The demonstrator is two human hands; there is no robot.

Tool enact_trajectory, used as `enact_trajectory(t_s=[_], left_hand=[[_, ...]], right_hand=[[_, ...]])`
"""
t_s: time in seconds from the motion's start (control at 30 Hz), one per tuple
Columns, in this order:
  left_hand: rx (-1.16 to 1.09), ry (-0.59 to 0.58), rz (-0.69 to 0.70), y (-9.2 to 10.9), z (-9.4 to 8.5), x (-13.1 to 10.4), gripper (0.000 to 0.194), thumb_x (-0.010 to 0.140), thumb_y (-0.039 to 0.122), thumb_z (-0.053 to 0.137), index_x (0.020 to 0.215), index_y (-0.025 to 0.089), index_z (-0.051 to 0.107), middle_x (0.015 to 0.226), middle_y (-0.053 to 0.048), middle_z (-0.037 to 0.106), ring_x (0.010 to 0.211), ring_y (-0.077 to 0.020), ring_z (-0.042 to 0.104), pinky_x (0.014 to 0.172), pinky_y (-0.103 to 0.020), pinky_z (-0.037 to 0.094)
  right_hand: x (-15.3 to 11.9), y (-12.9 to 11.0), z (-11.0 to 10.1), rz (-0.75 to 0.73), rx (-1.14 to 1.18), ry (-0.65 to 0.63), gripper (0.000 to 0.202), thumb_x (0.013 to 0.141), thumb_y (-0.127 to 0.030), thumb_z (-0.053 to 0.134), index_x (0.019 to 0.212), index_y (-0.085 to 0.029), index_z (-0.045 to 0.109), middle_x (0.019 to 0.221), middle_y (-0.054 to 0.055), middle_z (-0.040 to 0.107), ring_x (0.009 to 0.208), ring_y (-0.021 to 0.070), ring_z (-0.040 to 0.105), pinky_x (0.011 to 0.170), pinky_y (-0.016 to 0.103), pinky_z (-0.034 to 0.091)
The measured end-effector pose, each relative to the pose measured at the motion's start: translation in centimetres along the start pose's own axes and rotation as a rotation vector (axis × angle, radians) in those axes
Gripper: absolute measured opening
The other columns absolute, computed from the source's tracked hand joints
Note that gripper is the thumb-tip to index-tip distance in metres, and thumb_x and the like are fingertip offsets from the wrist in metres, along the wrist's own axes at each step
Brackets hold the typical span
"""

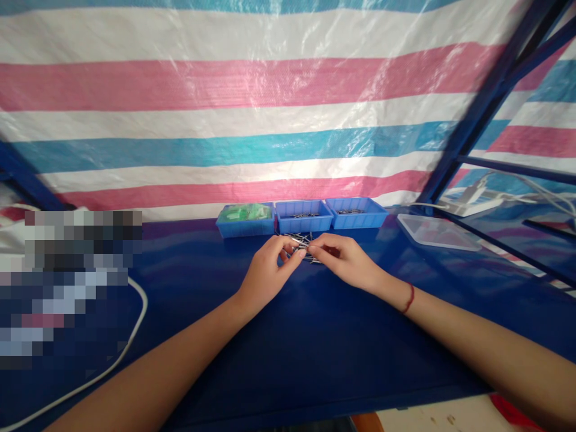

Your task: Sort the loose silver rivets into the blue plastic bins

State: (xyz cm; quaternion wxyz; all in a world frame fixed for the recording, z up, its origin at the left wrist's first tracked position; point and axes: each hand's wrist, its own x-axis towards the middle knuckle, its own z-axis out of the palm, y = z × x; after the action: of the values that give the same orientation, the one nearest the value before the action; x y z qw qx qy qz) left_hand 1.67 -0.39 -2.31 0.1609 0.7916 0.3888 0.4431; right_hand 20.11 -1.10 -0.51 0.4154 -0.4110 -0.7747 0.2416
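Note:
Over a loose pile of thin silvery metal pins [314, 260] on the blue table, my two hands meet at the fingertips. My left hand [267, 267] is closed in a pinch on a slim metal pin [299, 242]. Thumb and index finger of my right hand [344, 259] are pressed together at the right end of that pin; the fingers partly hide what they grip. Just behind the pile, a blue bin [303, 224] holds similar dark metal pieces. The pins are too small to show their exact kind.
Left of that bin stands another blue bin [245, 228] with green bags; to the right, a third bin [360, 221] holds metal pieces. A translucent lid [438, 232] and a white power strip [470, 198] lie at right. A white cable [143, 312] curves along the left.

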Motion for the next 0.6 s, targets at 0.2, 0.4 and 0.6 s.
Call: enact_trajectory(t_s=[0.2, 0.4, 0.6], left_hand=[[0.084, -0.04, -0.031, -0.1, 0.1, 0.0, 0.017, 0.086, 0.025, 0.052, 0.102, 0.019, 0.057, 0.085, -0.002, 0.064, 0.081, -0.0157, 0.06, 0.077, -0.028, 0.045], [0.185, -0.066, -0.053, -0.5, 0.0, 0.2, 0.017, 0.087, 0.017, 0.046, 0.092, 0.019, 0.062, 0.092, -0.003, 0.066, 0.089, -0.0188, 0.058, 0.083, -0.033, 0.044], [0.342, -0.111, -0.128, -0.7, 0.1, 0.2, 0.027, 0.084, 0.012, 0.047, 0.103, 0.021, 0.064, 0.103, -0.004, 0.064, 0.098, -0.0212, 0.055, 0.087, -0.036, 0.043]], right_hand=[[1.9, 4.1, -2.7, 0.342, 0.172, 0.403, 0.027, 0.073, -0.043, 0.06, 0.069, -0.016, 0.062, 0.053, -0.002, 0.05, 0.044, 0.0093, 0.04, 0.042, 0.024, 0.03], [2.8, 7.2, -5.4, 0.479, 0.189, 0.615, 0.026, 0.071, -0.041, 0.059, 0.07, -0.015, 0.06, 0.058, -0.001, 0.05, 0.043, 0.0072, 0.036, 0.038, 0.023, 0.027], [2.6, 6.4, -4.4, 0.467, 0.214, 0.56, 0.025, 0.073, -0.038, 0.053, 0.075, -0.015, 0.063, 0.063, -0.001, 0.051, 0.043, 0.006, 0.035, 0.038, 0.022, 0.026]])
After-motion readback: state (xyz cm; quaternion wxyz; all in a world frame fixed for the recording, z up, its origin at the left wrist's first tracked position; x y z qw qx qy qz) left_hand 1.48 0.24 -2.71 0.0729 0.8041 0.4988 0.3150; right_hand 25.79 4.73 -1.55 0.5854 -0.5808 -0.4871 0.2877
